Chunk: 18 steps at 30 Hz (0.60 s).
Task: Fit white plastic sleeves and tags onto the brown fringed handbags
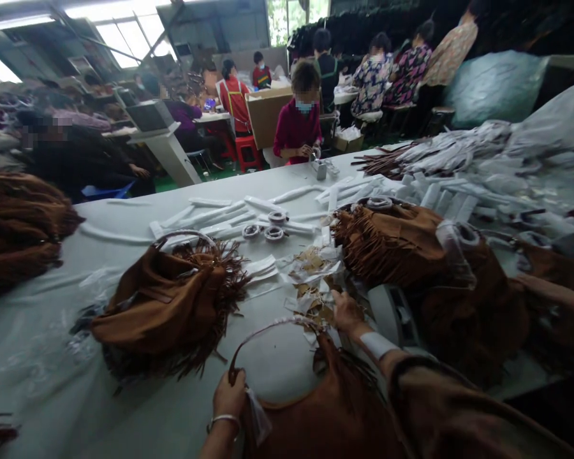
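A brown fringed bag (325, 414) lies at the table's near edge, its handle partly wrapped in white. My left hand (229, 396), with a bangle at the wrist, has its fingers closed round the left base of that handle. Beyond the bag's right side, my right hand (348, 312) reaches over a heap of small tan and white paper pieces (316, 277). Its fingers are bent down at the heap's edge; whether they pinch a piece is too small to tell. A white band circles the right wrist.
Brown fringed bags lie left (157, 306) and right (397, 242). White wrapped strips (229, 213) and tape rolls (273, 234) lie behind. A grey dispenser (395, 312) stands beside my right forearm. Across the table sits a person (299, 127); another person's arm enters at right.
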{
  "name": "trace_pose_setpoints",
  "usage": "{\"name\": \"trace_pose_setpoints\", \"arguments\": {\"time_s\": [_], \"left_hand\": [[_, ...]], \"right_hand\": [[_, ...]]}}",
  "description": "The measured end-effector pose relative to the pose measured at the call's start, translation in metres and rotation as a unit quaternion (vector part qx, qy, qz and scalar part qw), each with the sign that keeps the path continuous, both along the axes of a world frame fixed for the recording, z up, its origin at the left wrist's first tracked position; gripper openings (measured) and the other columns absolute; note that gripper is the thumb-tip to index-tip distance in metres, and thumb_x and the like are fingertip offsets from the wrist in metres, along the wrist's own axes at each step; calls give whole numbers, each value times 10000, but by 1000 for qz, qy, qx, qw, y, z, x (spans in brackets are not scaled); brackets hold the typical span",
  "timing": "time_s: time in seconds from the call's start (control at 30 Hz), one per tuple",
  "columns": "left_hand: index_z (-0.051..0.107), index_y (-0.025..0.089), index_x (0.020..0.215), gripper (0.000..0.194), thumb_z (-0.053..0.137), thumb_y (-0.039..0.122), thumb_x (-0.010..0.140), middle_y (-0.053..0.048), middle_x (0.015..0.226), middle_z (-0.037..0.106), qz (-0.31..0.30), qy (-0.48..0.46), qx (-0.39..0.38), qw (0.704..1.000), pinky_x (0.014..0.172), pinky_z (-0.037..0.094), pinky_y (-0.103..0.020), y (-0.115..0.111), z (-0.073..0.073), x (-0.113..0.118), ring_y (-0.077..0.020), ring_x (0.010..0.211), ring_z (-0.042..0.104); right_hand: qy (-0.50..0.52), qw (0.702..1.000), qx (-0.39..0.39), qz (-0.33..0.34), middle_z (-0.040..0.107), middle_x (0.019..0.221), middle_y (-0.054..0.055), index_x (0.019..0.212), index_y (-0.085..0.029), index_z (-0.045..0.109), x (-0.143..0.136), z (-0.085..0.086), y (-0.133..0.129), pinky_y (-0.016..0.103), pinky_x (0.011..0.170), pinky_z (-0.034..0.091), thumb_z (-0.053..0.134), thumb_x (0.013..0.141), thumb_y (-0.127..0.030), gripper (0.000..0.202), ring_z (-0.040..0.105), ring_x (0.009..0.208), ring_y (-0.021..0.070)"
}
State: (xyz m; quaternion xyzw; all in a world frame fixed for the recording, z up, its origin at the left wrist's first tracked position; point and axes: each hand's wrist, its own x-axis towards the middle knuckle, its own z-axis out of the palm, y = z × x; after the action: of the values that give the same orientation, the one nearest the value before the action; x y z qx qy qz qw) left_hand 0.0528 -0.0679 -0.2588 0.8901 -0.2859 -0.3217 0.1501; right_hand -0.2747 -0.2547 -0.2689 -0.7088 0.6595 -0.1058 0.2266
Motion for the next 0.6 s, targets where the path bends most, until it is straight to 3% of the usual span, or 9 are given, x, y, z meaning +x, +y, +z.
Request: {"name": "trace_pose_setpoints", "arguments": {"time_s": [0.17, 0.33, 0.47, 0.53, 0.6], "left_hand": [[676, 184, 799, 330, 493, 458, 807, -121, 847, 764, 2, 60, 28, 998, 800, 526, -325, 12, 1, 0, -302, 914, 716], [692, 155, 813, 456, 504, 569, 773, -135, 824, 757, 6, 114, 18, 993, 790, 533, -342, 23, -9, 9, -320, 894, 718], [702, 128, 863, 498, 530, 573, 719, -127, 804, 751, 34, 130, -10, 991, 742, 541, -351, 23, -14, 9, -319, 857, 721], [702, 128, 862, 503, 549, 578, 696, -109, 767, 742, 43, 125, -26, 991, 714, 544, -351, 22, -12, 7, -317, 829, 721], [697, 137, 859, 496, 561, 581, 684, -87, 727, 729, 46, 127, -38, 990, 686, 545, -348, 21, -9, 6, -309, 797, 720]], "right_hand": [[-62, 998, 25, 2, 663, 938, 169, 704, -133, 666, -11, -15, -35, 362, 883, 424, 552, 792, -122, 144, 584, 969, 261], [-247, 968, 35, -8, 680, 825, 61, 793, -174, 690, -26, 13, -46, 314, 773, 478, 557, 813, -346, 218, 601, 811, 198], [-389, 921, 32, -16, 710, 974, 71, 717, -183, 681, -40, 51, -58, 317, 817, 492, 634, 758, -403, 228, 620, 924, 211], [-490, 869, 56, -31, 717, 1069, 73, 693, -187, 682, -40, 69, -60, 325, 905, 477, 685, 733, -355, 172, 616, 1033, 221], [-581, 807, 92, -45, 740, 990, 69, 694, -193, 674, -35, 83, -58, 349, 942, 475, 703, 728, -332, 146, 638, 1020, 221]]}}
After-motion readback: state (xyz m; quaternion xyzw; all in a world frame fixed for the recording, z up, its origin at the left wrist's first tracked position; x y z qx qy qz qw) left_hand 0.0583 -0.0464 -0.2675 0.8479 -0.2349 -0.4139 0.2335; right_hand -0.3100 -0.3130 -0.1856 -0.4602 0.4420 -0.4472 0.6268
